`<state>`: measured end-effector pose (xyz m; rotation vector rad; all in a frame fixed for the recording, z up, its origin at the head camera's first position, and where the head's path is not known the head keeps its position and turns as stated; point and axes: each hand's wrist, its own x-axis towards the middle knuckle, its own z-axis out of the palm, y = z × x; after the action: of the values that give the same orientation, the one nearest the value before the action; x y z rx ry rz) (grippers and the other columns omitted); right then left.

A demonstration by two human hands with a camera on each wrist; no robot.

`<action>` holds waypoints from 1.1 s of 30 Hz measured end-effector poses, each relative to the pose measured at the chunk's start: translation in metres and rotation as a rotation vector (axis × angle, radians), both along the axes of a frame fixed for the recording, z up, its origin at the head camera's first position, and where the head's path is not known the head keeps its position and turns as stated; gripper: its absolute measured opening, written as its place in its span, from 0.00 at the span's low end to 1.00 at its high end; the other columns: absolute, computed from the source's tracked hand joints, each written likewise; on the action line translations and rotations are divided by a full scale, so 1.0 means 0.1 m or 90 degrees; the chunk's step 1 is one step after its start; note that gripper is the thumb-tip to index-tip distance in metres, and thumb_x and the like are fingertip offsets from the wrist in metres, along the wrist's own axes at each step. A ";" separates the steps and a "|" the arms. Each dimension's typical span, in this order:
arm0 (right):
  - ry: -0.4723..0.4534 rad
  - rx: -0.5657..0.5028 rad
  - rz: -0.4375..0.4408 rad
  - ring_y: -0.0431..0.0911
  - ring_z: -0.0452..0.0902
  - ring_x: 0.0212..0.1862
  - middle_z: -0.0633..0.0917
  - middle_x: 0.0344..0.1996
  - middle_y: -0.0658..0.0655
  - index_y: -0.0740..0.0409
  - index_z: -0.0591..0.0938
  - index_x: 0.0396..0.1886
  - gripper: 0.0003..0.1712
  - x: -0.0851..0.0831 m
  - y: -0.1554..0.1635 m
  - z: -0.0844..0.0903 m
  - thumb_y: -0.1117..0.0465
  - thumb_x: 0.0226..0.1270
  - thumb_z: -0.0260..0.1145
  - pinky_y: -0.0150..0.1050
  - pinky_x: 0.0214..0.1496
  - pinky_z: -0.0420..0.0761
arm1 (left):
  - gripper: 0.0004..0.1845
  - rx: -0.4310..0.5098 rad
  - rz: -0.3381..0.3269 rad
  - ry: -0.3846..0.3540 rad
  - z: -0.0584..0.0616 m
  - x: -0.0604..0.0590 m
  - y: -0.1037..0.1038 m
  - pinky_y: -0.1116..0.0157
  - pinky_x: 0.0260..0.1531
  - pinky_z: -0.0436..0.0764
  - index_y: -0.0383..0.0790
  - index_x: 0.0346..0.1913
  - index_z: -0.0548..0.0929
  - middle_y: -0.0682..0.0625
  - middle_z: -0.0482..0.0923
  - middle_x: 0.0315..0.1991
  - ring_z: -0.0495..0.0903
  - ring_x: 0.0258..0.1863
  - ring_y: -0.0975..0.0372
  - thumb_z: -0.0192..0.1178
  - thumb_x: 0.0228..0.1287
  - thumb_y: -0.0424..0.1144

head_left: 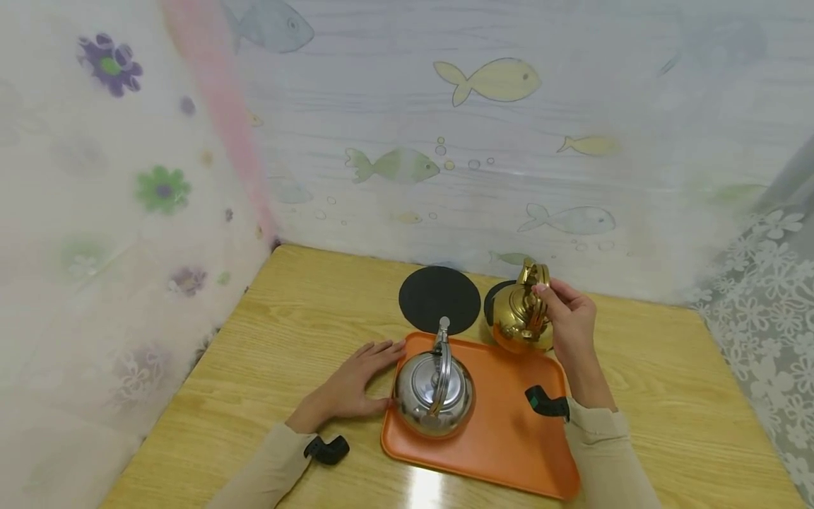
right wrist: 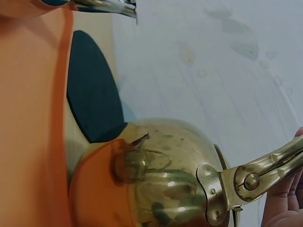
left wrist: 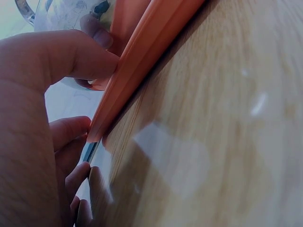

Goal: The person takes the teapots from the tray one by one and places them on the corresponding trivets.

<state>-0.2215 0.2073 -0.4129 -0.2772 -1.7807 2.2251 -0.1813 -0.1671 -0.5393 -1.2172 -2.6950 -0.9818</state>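
A shiny gold kettle (head_left: 518, 314) stands upright at the tray's back right corner, overlapping a black round mat. My right hand (head_left: 572, 318) grips its raised handle (right wrist: 270, 175), fingers curled round it. On the left part of the orange tray (head_left: 509, 431) sits a silver kettle (head_left: 432, 396), spout pointing to the back and handle up. My left hand (head_left: 352, 382) lies beside it with fingers extended, thumb and fingertips touching the tray's left edge. In the left wrist view, the thumb (left wrist: 94, 56) presses on the orange rim (left wrist: 132, 61).
A black round mat (head_left: 439, 293) lies behind the silver kettle, and a second black mat (head_left: 492, 297) is partly hidden under the gold kettle. A wall with fish drawings (head_left: 407, 166) borders the wooden table (head_left: 305, 304) at the back.
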 end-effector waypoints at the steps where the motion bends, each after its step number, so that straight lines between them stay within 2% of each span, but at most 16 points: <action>1: -0.001 -0.001 0.000 0.34 0.86 0.37 0.88 0.31 0.44 0.64 0.82 0.52 0.12 -0.01 0.00 0.00 0.68 0.71 0.66 0.25 0.43 0.84 | 0.44 0.000 0.000 0.002 0.00 0.00 0.00 0.40 0.76 0.54 0.44 0.77 0.67 0.50 0.62 0.79 0.60 0.78 0.47 0.63 0.59 0.57; 5: 0.000 0.004 -0.004 0.33 0.85 0.37 0.88 0.31 0.44 0.62 0.81 0.52 0.12 -0.04 0.00 0.00 0.68 0.70 0.67 0.24 0.42 0.84 | 0.44 -0.007 0.001 0.006 0.00 -0.02 0.00 0.41 0.76 0.54 0.45 0.77 0.67 0.51 0.61 0.79 0.59 0.78 0.48 0.62 0.60 0.58; 10: 0.017 -0.017 -0.006 0.34 0.85 0.37 0.88 0.30 0.45 0.54 0.86 0.42 0.07 -0.08 -0.01 -0.01 0.65 0.66 0.72 0.24 0.40 0.84 | 0.44 -0.002 0.001 0.004 0.01 -0.02 0.00 0.41 0.76 0.54 0.45 0.77 0.67 0.51 0.61 0.79 0.59 0.78 0.48 0.62 0.60 0.58; 15: 0.019 -0.018 -0.005 0.34 0.86 0.35 0.89 0.29 0.44 0.50 0.87 0.40 0.07 -0.11 -0.02 -0.02 0.67 0.67 0.70 0.24 0.39 0.84 | 0.43 -0.003 -0.001 0.013 0.01 -0.02 -0.01 0.40 0.75 0.55 0.44 0.77 0.67 0.50 0.62 0.78 0.60 0.78 0.47 0.62 0.61 0.58; 24: 0.006 -0.012 -0.016 0.34 0.86 0.38 0.89 0.28 0.44 0.56 0.85 0.44 0.07 -0.19 -0.01 -0.03 0.69 0.69 0.67 0.24 0.40 0.84 | 0.42 -0.008 0.000 0.019 0.03 -0.01 -0.01 0.39 0.74 0.57 0.43 0.76 0.68 0.49 0.63 0.78 0.61 0.77 0.46 0.63 0.61 0.57; 29: 0.006 -0.003 -0.015 0.34 0.86 0.37 0.89 0.29 0.43 0.60 0.83 0.50 0.12 -0.22 0.00 -0.05 0.66 0.68 0.69 0.24 0.38 0.83 | 0.43 -0.018 0.007 -0.004 0.03 -0.01 -0.01 0.43 0.77 0.54 0.44 0.77 0.67 0.51 0.61 0.79 0.58 0.78 0.49 0.63 0.60 0.57; 33: 0.014 0.000 -0.015 0.34 0.86 0.36 0.89 0.29 0.43 0.61 0.84 0.48 0.10 -0.24 0.01 -0.05 0.68 0.68 0.68 0.23 0.37 0.83 | 0.44 -0.027 0.008 -0.014 0.01 -0.01 -0.01 0.45 0.78 0.52 0.46 0.78 0.65 0.52 0.60 0.79 0.57 0.79 0.51 0.63 0.61 0.58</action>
<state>-0.2457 0.2085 -0.4182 -0.2713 -1.7574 2.2025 -0.1823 -0.1680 -0.5379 -1.2009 -2.7511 -0.9467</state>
